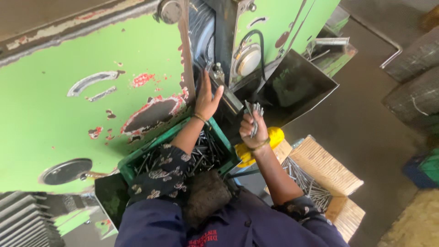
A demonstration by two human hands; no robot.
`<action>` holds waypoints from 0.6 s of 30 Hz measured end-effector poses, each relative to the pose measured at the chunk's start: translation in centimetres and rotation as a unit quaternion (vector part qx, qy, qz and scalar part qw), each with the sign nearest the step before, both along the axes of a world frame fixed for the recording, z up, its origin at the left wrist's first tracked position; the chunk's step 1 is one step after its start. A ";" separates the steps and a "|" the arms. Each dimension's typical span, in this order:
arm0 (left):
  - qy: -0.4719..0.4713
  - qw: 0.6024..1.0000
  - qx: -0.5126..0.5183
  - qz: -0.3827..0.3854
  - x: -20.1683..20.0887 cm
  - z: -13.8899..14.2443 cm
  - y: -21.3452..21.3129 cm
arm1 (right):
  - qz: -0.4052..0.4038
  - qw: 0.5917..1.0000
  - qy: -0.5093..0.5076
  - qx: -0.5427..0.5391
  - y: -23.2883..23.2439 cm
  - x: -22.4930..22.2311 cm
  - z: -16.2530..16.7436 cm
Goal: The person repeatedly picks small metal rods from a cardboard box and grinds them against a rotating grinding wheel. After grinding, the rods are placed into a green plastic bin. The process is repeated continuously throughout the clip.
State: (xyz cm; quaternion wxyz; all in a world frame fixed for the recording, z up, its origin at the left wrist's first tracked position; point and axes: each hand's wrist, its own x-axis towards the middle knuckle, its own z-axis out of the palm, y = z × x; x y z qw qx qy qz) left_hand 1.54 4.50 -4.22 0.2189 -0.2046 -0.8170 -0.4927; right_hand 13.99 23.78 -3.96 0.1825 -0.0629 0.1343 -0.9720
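My left hand (206, 98) reaches up into the gap of a green machine (68, 114), fingers spread against a metal part there; I cannot see anything held in it. My right hand (254, 129) is closed around a bunch of grey metal rods (254, 110) that stick up out of the fist, close to the machine's slanted metal guide (228, 98). Under my left forearm sits a green crate (137, 162) filled with several loose metal rods (203, 155).
A cardboard box (327, 169) holding more metal rods (306, 183) stands by my right elbow. A yellow object (274, 135) lies behind my right wrist. A dark metal chute (297, 87) juts from the machine. Grey floor spreads to the right, with dark sacks (411, 77) at the far edge.
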 end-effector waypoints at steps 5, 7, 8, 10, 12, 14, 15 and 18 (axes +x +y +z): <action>-0.034 0.996 -0.027 -0.080 0.1 0.6 -0.8 | 0.021 0.995 0.014 0.098 0.0 0.4 -0.3; -0.037 0.993 -0.054 -0.095 0.0 0.8 -1.0 | -0.033 0.980 -0.049 0.192 -0.1 0.2 -0.3; -0.038 0.992 -0.067 -0.104 -0.1 0.8 -1.1 | -0.061 0.966 -0.080 0.237 -0.2 0.0 -0.3; -0.048 0.990 -0.070 -0.116 -0.2 0.6 -1.2 | -0.072 0.963 -0.091 0.244 -0.3 -0.4 -0.2; -0.045 0.989 -0.065 -0.126 -0.4 0.1 -1.3 | -0.079 0.962 -0.098 0.240 -0.4 -0.6 -0.1; -0.030 0.990 -0.050 -0.131 -0.6 -0.5 -1.4 | -0.081 0.965 -0.104 0.228 -0.3 -0.7 0.0; -0.029 0.991 -0.042 -0.120 -0.7 -0.7 -1.3 | -0.090 0.963 -0.119 0.222 -0.2 -0.7 0.0; -0.036 0.997 -0.009 -0.071 -0.5 -0.9 -0.8 | -0.117 0.959 -0.164 0.200 -0.1 -0.8 0.1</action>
